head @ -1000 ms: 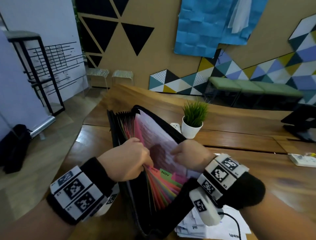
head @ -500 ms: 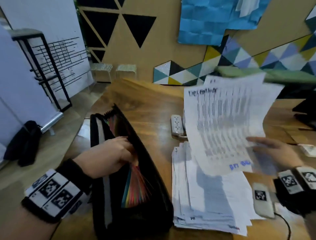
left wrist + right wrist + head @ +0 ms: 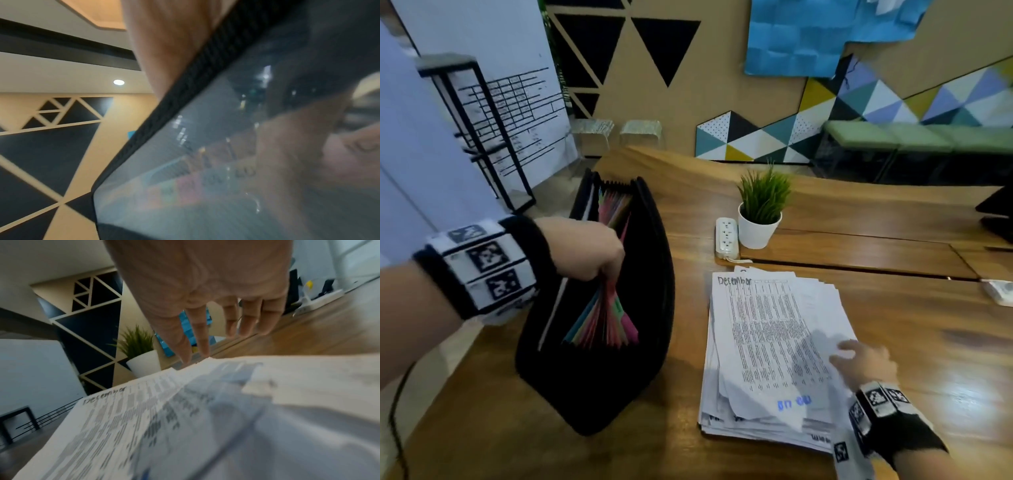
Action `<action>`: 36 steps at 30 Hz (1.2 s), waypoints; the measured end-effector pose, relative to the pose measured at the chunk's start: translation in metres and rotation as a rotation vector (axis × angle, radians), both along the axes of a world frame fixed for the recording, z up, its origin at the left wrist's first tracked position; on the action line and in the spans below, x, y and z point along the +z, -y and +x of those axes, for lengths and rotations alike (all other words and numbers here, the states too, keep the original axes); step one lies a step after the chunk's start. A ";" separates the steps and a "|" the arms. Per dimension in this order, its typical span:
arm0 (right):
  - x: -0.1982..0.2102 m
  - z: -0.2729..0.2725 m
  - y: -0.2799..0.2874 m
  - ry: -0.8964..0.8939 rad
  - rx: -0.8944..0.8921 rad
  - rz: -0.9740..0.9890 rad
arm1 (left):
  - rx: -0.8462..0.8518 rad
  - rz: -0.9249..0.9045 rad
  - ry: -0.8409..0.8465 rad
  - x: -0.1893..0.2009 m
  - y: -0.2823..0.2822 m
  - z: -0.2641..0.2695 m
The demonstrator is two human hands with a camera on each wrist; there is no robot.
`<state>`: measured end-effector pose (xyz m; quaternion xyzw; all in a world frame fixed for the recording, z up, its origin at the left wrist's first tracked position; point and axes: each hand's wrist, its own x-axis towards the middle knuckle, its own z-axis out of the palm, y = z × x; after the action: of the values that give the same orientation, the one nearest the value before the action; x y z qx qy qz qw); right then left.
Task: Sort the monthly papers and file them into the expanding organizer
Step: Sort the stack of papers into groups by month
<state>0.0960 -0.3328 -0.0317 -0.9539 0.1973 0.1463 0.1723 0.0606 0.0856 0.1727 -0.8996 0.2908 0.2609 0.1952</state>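
The black expanding organizer (image 3: pixel 599 359) stands open on the wooden table (image 3: pixel 893 325), left of centre, with coloured dividers (image 3: pixel 606 322) fanned inside. My left hand (image 3: pixel 609 274) reaches in from the left and grips a bunch of those dividers. In the left wrist view the organizer's cloudy plastic panel (image 3: pixel 185 194) fills the frame. A thick stack of printed papers (image 3: pixel 767 342) lies to the right, its top sheet headed "December" (image 3: pixel 734 281). My right hand (image 3: pixel 852 353) rests on that sheet's right edge with fingers (image 3: pixel 205 337) straight.
A potted green plant (image 3: pixel 760 212) and a white power strip (image 3: pixel 726 236) sit just behind the papers. Another white strip (image 3: pixel 1000 291) and a dark device (image 3: pixel 996 212) are at the right edge. A black metal rack (image 3: pixel 476 130) stands on the floor to the left.
One second ago both hands were in the organizer. Then my right hand held the December sheet up; now that sheet lies on the stack under it. My left hand has kept hold of the dividers.
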 end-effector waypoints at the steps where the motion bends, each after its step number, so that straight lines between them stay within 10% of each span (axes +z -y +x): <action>1: 0.004 0.002 0.004 -0.011 -0.038 -0.033 | -0.048 0.088 0.009 -0.001 0.012 0.005; 16: -0.016 -0.014 0.016 -0.226 0.080 -0.165 | 0.081 0.418 -0.078 -0.156 0.085 0.037; 29: -0.007 0.002 -0.015 -0.255 0.205 -0.040 | 1.180 -0.982 -0.334 -0.227 0.146 0.000; 36: -0.015 -0.024 -0.040 -0.263 0.326 -0.018 | 1.130 -0.805 -0.149 -0.228 0.137 -0.030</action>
<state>0.0722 -0.2929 -0.0464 -0.9475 0.0626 0.2936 0.1105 0.0306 -0.0509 -0.0549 -0.8951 -0.1349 0.2553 -0.3396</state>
